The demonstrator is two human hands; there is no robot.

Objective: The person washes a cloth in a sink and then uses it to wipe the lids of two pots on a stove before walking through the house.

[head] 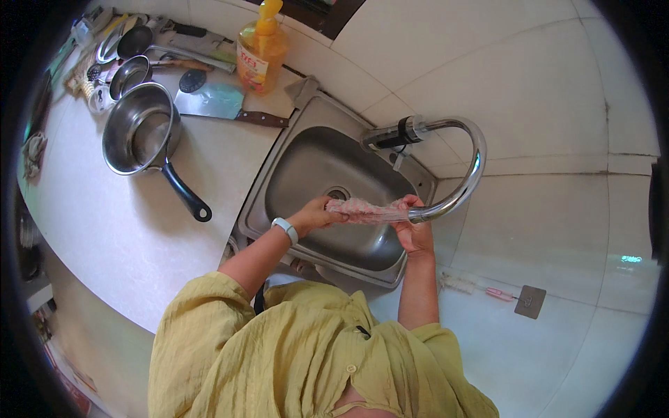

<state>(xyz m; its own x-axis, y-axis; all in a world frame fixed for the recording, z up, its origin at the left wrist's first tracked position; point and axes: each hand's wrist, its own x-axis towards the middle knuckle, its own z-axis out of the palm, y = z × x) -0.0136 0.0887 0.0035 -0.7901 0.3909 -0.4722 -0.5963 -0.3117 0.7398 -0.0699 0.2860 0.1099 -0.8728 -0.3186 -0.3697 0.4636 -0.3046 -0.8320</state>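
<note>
A pink cloth [361, 210] with a rough, fluffy texture is stretched between my hands above the stainless steel sink [308, 162]. My left hand [313, 215] grips its left end, near the drain [337, 194]. At the other end my right hand [416, 236] holds the cloth just below the mouth of the curved chrome faucet [476, 162]. Pale streaks run along the cloth by the spout; they look like water, though I cannot tell for sure. The spout partly hides the fingers of my right hand.
On the counter [219, 157] left of the sink are a saucepan [149, 130], a cleaver [214, 102], a smaller steel pan [130, 77] and a ladle [137, 42]. A soap pump bottle [261, 57] stands behind. A pink-handled brush [499, 294] hangs at the right wall.
</note>
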